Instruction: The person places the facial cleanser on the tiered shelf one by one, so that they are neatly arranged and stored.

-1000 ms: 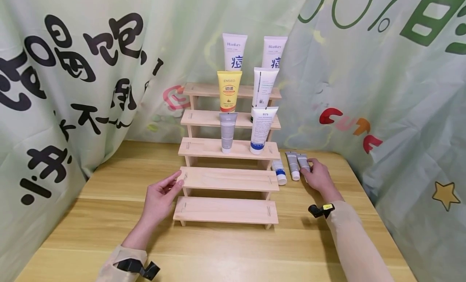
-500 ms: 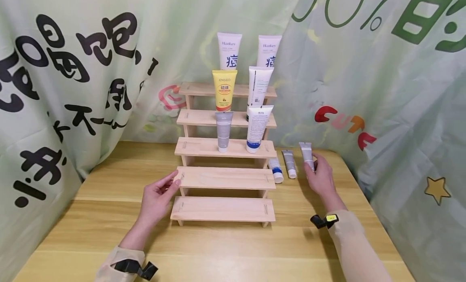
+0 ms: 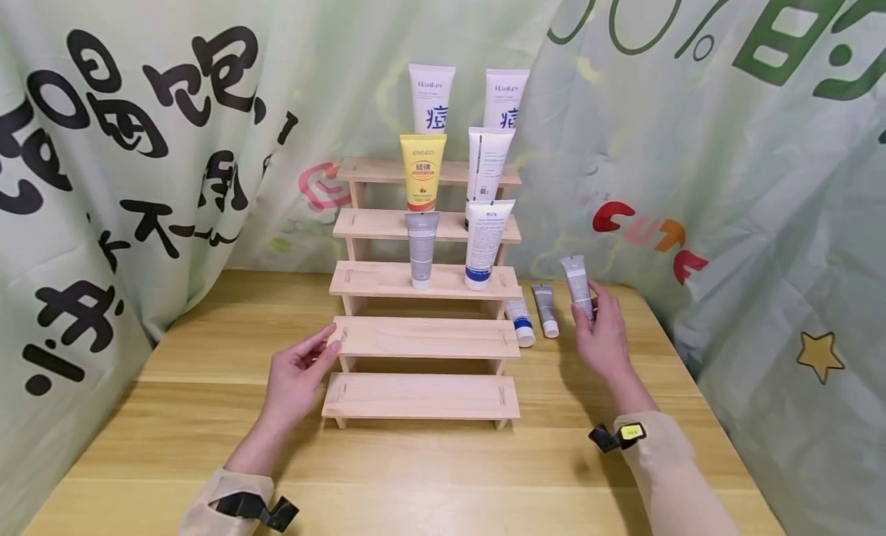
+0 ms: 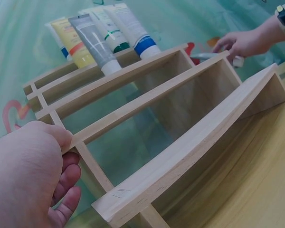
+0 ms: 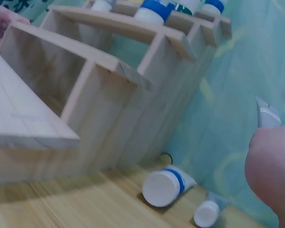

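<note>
A stepped wooden display rack (image 3: pixel 424 337) stands on the table. My left hand (image 3: pixel 296 376) pinches the left end of its second step from the bottom, thumb on the board in the left wrist view. Off the rack's right side, my right hand (image 3: pixel 604 334) holds a small grey tube (image 3: pixel 577 284) raised above the table, crimped end up. Another grey tube (image 3: pixel 545 309) and a white tube with a blue band (image 3: pixel 521 322) lie on the table between that hand and the rack. In the right wrist view, fingers hide most of the held tube (image 5: pixel 268 114).
On the upper three steps stand pairs of tubes, among them a yellow tube (image 3: pixel 423 171), a grey tube (image 3: pixel 421 250) and a blue-banded white tube (image 3: pixel 487 244). A printed curtain (image 3: pixel 277 121) hangs behind and beside the wooden table (image 3: pixel 429 474).
My right hand has lifted the grey tube off the table, away from the other one, and tilted it upright. My left hand keeps its hold on the rack. The head view has shifted slightly.
</note>
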The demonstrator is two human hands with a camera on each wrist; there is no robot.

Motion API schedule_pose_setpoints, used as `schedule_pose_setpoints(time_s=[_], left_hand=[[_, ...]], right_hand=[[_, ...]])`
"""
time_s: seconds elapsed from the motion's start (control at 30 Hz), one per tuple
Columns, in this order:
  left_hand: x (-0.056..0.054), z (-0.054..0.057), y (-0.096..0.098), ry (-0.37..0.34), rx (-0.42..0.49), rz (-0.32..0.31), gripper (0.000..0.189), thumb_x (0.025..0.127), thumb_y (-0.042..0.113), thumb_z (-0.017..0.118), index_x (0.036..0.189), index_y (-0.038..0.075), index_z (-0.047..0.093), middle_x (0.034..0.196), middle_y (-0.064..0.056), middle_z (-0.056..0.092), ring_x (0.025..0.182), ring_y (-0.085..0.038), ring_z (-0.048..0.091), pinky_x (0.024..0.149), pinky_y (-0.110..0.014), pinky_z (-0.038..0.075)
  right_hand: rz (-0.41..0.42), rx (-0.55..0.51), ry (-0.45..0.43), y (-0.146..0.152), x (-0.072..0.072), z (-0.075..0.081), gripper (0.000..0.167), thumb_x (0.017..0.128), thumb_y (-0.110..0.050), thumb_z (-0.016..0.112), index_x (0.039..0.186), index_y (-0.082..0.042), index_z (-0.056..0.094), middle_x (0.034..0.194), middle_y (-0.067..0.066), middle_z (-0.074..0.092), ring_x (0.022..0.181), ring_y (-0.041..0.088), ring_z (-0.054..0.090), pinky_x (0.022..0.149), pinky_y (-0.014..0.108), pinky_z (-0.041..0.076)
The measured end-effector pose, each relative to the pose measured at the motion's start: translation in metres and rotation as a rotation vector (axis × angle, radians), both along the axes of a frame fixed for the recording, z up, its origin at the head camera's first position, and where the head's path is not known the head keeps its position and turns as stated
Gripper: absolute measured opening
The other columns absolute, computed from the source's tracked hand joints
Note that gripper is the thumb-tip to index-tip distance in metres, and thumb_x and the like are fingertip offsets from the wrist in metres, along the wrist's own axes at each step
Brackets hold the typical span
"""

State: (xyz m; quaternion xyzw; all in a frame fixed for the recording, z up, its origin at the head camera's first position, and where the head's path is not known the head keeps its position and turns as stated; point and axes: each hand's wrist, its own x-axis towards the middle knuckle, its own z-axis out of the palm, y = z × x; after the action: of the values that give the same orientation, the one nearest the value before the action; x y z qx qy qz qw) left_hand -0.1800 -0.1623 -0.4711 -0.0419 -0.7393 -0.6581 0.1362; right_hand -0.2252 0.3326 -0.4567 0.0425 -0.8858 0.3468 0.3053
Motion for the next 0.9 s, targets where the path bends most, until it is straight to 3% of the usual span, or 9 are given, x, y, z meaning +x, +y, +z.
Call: schedule_pose_setpoints(time_s=[0.27,0.53,0.9], left_hand=[[-0.001,-0.001,0.000,-0.005,-0.026,0.006,0.036,0.099,0.010,0.078,0.134,0.004,0.073,0.099,-0.012,0.071,0.080,-0.017,0.063,0.064,-0.022,0.053],[-0.001,0.000,0.000,-0.003,-0.005,0.006,0.035,0.099,0.012,0.078,0.133,0.006,0.074,0.098,-0.014,0.071,0.080,-0.017,0.064,0.065,-0.023,0.054],[-0.001,0.000,0.000,-0.011,0.006,0.004,0.033,0.099,0.013,0.078,0.132,0.007,0.075,0.098,-0.015,0.071,0.082,-0.019,0.064,0.065,-0.023,0.054]], right_hand=[[-0.004,-0.063,-0.038,-0.015,0.008,0.007,0.047,0.103,0.004,0.062,0.146,0.011,0.044,0.117,0.032,0.053,0.100,0.043,0.055,0.082,0.047,0.044],[0.017,-0.095,-0.047,-0.030,0.019,0.022,0.052,0.097,0.002,0.072,0.143,0.011,0.048,0.114,0.029,0.059,0.095,0.038,0.063,0.076,0.017,0.047],[0.040,-0.171,0.046,-0.062,0.043,0.047,0.051,0.096,-0.003,0.077,0.140,0.007,0.053,0.114,0.021,0.061,0.091,0.028,0.065,0.071,0.016,0.053]])
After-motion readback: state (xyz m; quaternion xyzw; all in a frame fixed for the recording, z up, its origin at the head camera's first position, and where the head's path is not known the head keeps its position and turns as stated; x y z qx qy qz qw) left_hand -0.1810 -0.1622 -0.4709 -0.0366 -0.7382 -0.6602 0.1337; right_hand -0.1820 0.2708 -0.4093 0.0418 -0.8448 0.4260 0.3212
